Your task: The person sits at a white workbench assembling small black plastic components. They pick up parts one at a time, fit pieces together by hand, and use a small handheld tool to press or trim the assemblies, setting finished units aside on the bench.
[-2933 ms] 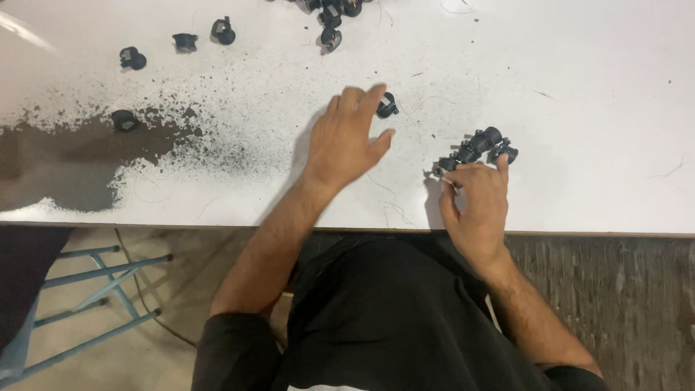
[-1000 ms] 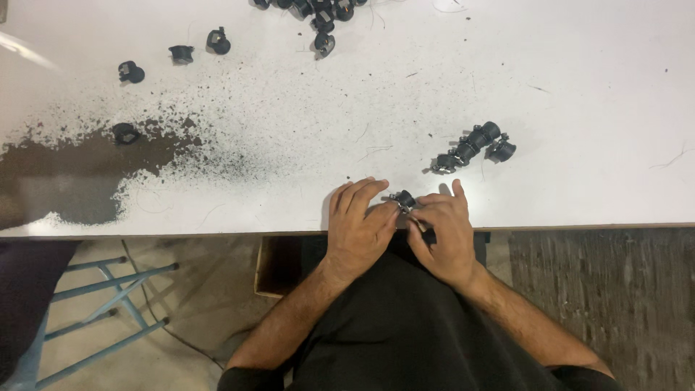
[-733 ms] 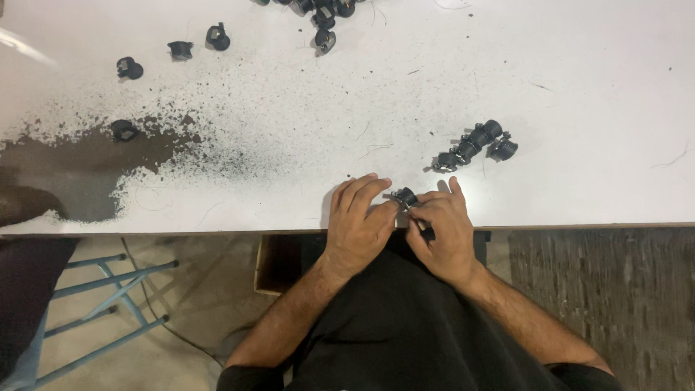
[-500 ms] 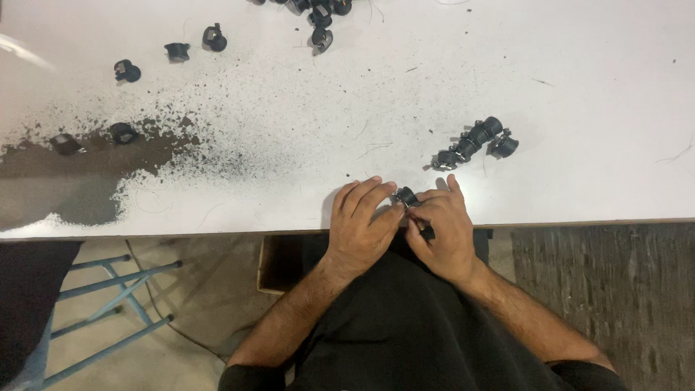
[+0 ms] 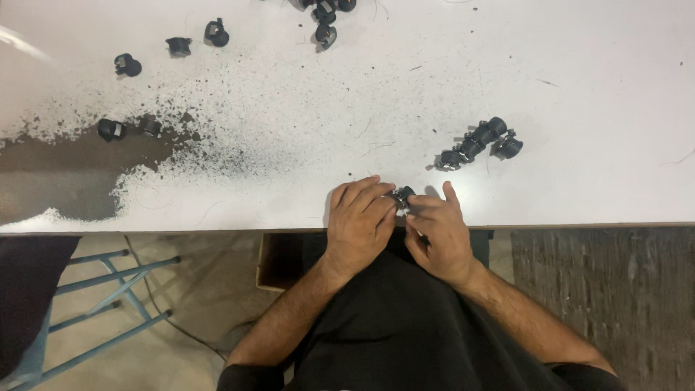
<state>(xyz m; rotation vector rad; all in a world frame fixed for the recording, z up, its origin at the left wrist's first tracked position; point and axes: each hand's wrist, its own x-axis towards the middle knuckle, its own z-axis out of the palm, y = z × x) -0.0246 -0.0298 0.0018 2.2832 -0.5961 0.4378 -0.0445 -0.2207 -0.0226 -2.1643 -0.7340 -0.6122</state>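
Grip: left hand (image 5: pixel 358 221) and right hand (image 5: pixel 436 233) meet at the near edge of the table, fingers curled closed around one small black part (image 5: pixel 402 195) held between their fingertips; only its top shows.
Held part: at the table's front edge, just over the white surface, mostly hidden by the fingers.
Nearest cluster: a short row of black parts (image 5: pixel 474 143) lies up and to the right of the hands, apart from them.
Table: white table (image 5: pixel 579 87), its paint worn through to a dark patch (image 5: pixel 65 174) at the left, speckled outward.
Far parts: loose black pieces (image 5: pixel 127 65) sit at the upper left, two more on the worn patch, another group (image 5: pixel 324 14) at the top edge.
Below the table: a blue metal stool frame (image 5: pixel 94 289) on the floor at left; a cardboard box (image 5: pixel 279 261) under the edge.
Labels: none legible.
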